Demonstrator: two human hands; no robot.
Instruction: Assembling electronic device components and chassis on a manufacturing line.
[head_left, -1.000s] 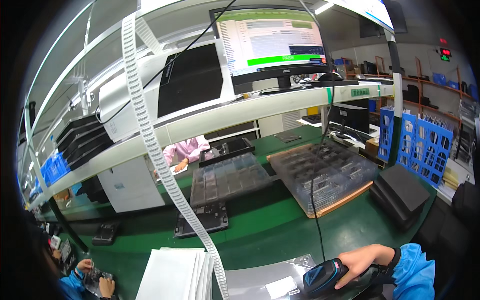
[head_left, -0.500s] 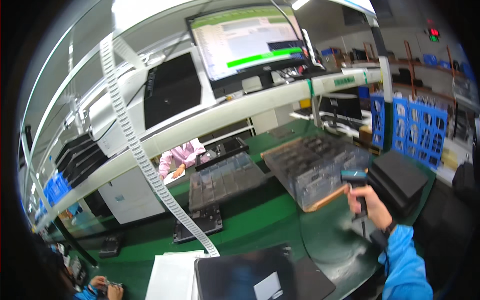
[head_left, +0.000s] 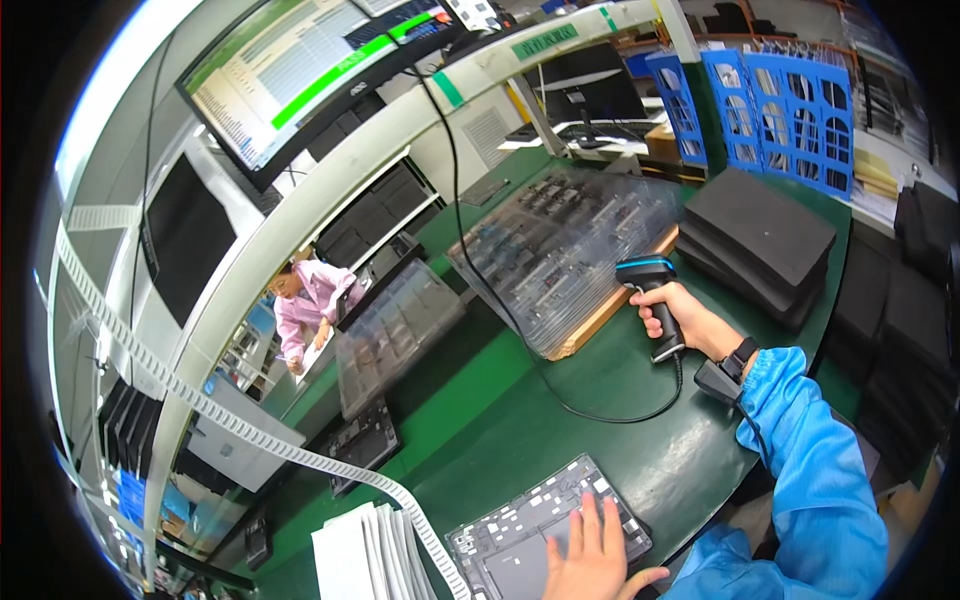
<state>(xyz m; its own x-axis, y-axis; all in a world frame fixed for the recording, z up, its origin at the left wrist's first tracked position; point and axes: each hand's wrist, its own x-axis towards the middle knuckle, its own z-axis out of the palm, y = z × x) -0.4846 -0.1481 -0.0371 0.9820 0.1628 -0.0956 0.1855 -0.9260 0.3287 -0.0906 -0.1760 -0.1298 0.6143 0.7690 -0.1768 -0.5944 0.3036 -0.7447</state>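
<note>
Fingers of my right hand wrapped tight round black barcode scanner, raised over green bench at right, my left hand spread flat on grey circuit panel at near edge.

head cam only | looked down and forward from above over green bench | close to right hand and left hand at lower edge | monitor far at top, fisheye bent

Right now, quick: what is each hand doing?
Left hand: open, fingers spread flat on the grey rectangular circuit-board tray.
Right hand: closed around the grip of the black corded handheld barcode scanner.
</note>
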